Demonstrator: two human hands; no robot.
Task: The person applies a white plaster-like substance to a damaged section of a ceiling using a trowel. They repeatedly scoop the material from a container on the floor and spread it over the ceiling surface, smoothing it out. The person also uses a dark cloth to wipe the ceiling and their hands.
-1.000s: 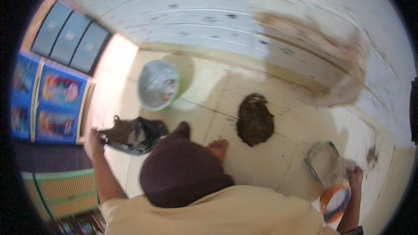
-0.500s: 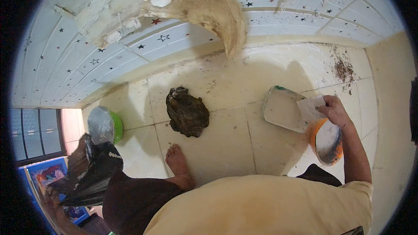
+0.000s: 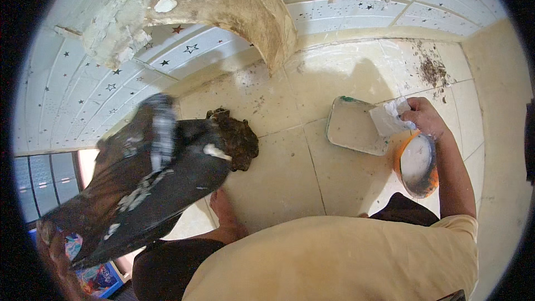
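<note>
Here right hand (image 3: pixel 422 117) fingers grip white trowel (image 3: pixel 385 120) above tray (image 3: pixel 352 128); left hand (image 3: pixel 53 239) grips black bag (image 3: pixel 150 173).

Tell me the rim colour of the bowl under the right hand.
Orange rim on the bowl, white inside; the head view shows it just below the right hand.

We see a dark brown crumpled rag heap (image 3: pixel 237 140) lying on the cream tiled floor (image 3: pixel 278 173). Behind it rises a white wall with small star marks (image 3: pixel 83 89), bearing a large patch of peeling brown plaster (image 3: pixel 234 0). Dark crumbs of debris (image 3: pixel 432 69) lie in the floor's far corner. Grey-blue panels (image 3: pixel 47 181) show at left.
</note>
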